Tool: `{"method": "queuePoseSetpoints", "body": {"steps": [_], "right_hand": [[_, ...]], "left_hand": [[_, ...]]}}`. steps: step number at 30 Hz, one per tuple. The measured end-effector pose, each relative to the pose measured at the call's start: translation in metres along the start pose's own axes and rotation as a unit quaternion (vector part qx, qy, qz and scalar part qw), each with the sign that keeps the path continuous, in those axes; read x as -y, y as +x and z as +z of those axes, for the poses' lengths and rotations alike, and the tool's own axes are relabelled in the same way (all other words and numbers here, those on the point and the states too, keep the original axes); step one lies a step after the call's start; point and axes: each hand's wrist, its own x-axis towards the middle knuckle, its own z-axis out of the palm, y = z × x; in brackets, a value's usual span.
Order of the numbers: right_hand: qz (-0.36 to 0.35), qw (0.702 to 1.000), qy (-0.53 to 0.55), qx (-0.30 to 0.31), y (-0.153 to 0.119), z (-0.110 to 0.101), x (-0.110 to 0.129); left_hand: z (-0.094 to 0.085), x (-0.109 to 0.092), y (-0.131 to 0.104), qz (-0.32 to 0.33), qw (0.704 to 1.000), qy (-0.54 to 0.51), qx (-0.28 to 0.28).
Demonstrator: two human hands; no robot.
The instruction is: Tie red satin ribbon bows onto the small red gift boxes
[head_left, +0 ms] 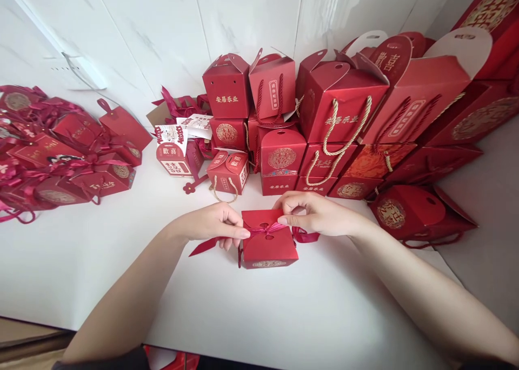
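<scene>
A small red gift box (268, 244) with a heart-shaped cut-out and gold print sits on the white table (121, 262) in front of me. A pink-red ribbon (265, 230) crosses its top in a knot. My left hand (217, 225) pinches the ribbon's left end, whose tail trails off to the left. My right hand (314, 213) pinches the ribbon's right end at the box's top right corner, with a loop of ribbon beyond it.
Stacked red gift boxes with rope handles (336, 121) stand against the marble wall at the back. A heap of ribboned red boxes (60, 154) lies at the left. A white and red box (174, 154) stands at centre left. Red bags (413, 213) lie at the right.
</scene>
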Motion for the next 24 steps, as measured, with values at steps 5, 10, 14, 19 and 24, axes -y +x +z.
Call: {"method": "queuePoseSetpoints", "body": {"steps": [5, 10, 14, 19, 24], "right_hand": [[0.012, 1.0, -0.015, 0.007, -0.002, -0.001, -0.002], [0.027, 0.994, -0.093, -0.056, -0.003, 0.002, 0.002], [0.093, 0.99, -0.085, -0.066, -0.003, 0.005, 0.005], [0.088, 0.993, 0.008, -0.084, 0.002, 0.013, -0.003], [0.07, 0.993, 0.051, -0.08, 0.004, 0.011, -0.007]], "left_hand": [[0.0, 0.002, 0.0, -0.008, 1.0, 0.004, -0.003], [-0.001, 0.003, 0.002, 0.012, 0.998, 0.048, -0.028], [-0.002, 0.003, 0.004, 0.07, 0.988, 0.111, -0.083], [-0.004, 0.006, 0.006, 0.094, 0.984, 0.13, -0.081], [-0.009, 0.007, 0.006, 0.103, 0.985, 0.119, -0.067]]}}
